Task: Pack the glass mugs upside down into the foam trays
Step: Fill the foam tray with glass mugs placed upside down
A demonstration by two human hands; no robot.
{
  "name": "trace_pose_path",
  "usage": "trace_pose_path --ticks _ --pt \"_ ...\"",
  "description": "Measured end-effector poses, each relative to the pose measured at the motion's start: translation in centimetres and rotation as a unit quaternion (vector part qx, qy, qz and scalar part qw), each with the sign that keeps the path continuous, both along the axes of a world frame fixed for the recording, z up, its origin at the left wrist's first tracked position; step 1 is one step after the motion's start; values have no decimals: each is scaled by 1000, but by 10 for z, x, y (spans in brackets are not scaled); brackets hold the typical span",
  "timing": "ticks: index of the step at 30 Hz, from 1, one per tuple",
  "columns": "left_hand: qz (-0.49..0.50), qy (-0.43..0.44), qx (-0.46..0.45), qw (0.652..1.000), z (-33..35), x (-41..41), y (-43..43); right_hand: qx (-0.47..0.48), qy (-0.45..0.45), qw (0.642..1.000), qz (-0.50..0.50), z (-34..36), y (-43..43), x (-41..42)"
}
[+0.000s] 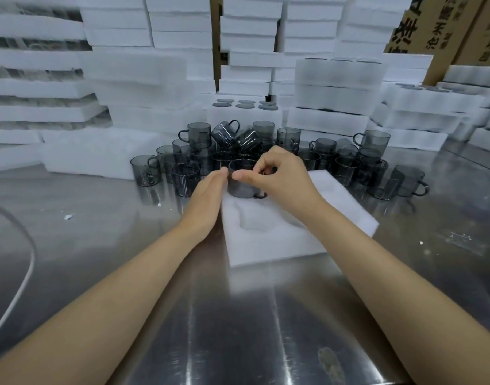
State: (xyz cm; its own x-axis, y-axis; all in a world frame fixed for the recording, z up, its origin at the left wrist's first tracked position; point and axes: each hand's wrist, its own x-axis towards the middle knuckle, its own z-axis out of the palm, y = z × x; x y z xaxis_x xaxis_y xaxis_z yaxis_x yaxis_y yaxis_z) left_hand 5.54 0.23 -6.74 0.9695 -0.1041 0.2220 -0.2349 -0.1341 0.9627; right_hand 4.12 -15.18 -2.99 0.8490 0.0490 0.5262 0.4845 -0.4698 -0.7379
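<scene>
A white foam tray (268,240) with round pockets lies on the steel table in front of me. A smoky grey glass mug (239,187) sits in the tray's far left pocket, its handle low on the right side. My right hand (279,173) pinches the mug near its top with thumb and curled fingers. My left hand (207,198) lies flat with straight fingers against the tray's left edge, fingertips touching the mug's side. Several more grey mugs (199,134) are heaped just behind the tray.
Stacks of white foam trays (143,87) wall in the back and left; some on the right (335,79) hold packed mugs. Cardboard boxes (443,23) stand at the top right. A white cable (24,273) curves over the table (238,315) at the left.
</scene>
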Motion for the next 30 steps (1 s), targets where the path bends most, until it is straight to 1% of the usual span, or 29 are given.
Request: trace_pose_path --ticks 4,6,8,10,14,16,18,21,23,25,30 --pt "-31 2 7 1000 3 -4 0 -46 -20 999 -13 0 -1 -1" --pt "-34 6 -7 999 5 -4 -1 -73 -40 996 -20 -1 0 -2" --pt "-33 24 -28 999 6 -5 -2 -82 -43 996 -19 -1 1 -3" --pt "-29 36 -31 998 7 -4 -3 -68 -19 997 -9 1 -1 -2" --pt "-31 29 -18 999 8 -4 -3 -57 50 997 24 6 -13 1" --pt "-34 28 -16 999 8 -4 -2 -50 40 998 27 4 -14 0" --pt "-32 25 -17 999 9 -4 -2 -53 7 998 31 2 -11 -2" --pt "-31 20 -19 999 9 -5 -2 -59 -11 996 63 3 -12 -4" --pt "-31 13 -12 999 9 -6 -2 -72 -5 994 77 4 -13 -5" --pt "-26 6 -1 1000 9 -6 -2 -94 4 993 71 4 -14 -6" --pt "-20 -5 3 1000 8 -7 -3 -96 69 991 70 7 -15 -4"
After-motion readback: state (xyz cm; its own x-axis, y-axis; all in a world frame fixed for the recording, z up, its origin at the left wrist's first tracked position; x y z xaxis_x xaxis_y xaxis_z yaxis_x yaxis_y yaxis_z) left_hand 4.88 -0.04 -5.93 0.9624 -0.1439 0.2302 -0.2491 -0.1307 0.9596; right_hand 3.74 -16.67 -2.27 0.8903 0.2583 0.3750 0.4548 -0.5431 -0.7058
